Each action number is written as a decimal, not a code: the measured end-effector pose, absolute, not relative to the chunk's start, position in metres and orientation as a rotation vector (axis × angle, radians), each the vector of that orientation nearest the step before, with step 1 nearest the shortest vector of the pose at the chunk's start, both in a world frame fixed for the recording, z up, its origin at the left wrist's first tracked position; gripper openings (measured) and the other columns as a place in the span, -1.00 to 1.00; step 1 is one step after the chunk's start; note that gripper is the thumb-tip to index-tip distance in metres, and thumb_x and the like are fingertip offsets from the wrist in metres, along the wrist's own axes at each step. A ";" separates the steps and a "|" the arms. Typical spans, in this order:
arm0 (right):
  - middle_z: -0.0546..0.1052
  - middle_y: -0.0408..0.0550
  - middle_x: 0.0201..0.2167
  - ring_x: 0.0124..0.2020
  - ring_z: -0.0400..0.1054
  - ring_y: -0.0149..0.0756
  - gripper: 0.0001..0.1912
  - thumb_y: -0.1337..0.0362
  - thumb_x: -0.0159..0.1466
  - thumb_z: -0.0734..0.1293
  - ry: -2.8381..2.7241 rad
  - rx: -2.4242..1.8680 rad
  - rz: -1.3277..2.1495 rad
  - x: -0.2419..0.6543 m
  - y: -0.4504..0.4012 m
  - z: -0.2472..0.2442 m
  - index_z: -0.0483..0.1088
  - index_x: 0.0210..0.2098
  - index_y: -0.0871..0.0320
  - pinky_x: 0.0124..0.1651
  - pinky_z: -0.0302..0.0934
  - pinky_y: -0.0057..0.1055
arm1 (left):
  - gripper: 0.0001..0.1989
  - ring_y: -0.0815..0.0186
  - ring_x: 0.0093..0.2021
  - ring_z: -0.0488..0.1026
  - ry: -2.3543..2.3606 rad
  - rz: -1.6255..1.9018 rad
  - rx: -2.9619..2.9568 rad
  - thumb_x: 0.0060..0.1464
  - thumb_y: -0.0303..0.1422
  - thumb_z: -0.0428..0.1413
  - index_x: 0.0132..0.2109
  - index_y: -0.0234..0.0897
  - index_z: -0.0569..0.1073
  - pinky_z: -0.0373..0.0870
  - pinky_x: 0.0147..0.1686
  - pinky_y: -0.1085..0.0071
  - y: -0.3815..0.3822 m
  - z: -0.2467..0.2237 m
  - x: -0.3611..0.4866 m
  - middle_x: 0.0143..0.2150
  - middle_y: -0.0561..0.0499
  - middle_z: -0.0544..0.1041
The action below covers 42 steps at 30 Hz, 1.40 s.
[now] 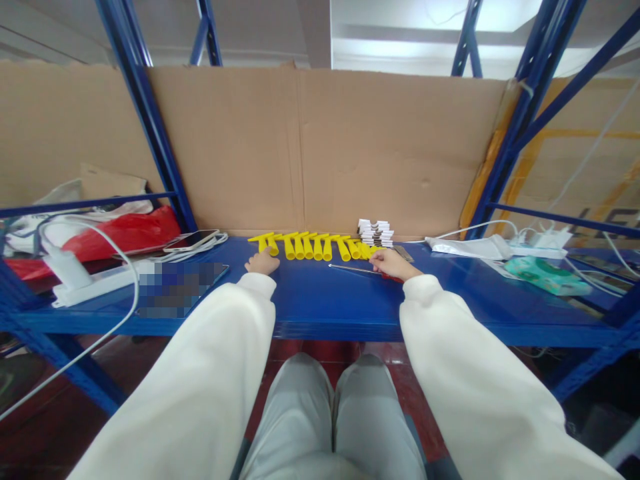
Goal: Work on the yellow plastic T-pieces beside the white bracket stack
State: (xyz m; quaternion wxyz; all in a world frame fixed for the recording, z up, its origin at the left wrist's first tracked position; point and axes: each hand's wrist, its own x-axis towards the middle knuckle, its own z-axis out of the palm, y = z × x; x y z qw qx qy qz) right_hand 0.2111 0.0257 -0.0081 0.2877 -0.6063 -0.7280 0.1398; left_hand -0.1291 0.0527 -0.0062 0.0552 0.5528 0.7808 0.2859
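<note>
A row of several yellow plastic pieces (318,248) lies along the back of the blue shelf (320,300). At the row's left end, my left hand (263,262) touches a yellow piece with its fingers bent; whether it grips the piece is unclear. My right hand (393,263) is at the right end, its fingers pressed together at a yellow piece. Beneath that hand lies a screwdriver, its thin metal shaft (350,269) pointing left and its red handle partly covered. Behind it, white pieces with dark parts (376,233) are stacked against the cardboard.
A cardboard sheet (320,147) stands behind the shelf. On the left are a phone (183,287), a white power strip (100,280), cables and a red bag (125,233). A green packet (547,275), a white pouch (473,247) and more cables lie on the right.
</note>
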 end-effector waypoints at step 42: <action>0.63 -0.05 -0.49 -0.54 0.41 -0.40 -0.76 0.36 0.34 0.31 -1.969 -1.587 0.360 0.215 0.030 -0.012 0.48 -0.46 0.17 -0.38 0.30 -0.54 | -0.84 0.32 -0.22 0.65 0.814 1.944 0.687 0.13 -0.52 0.20 -0.28 -0.22 0.36 0.63 -0.15 0.44 0.059 0.012 -0.129 -0.38 0.03 0.55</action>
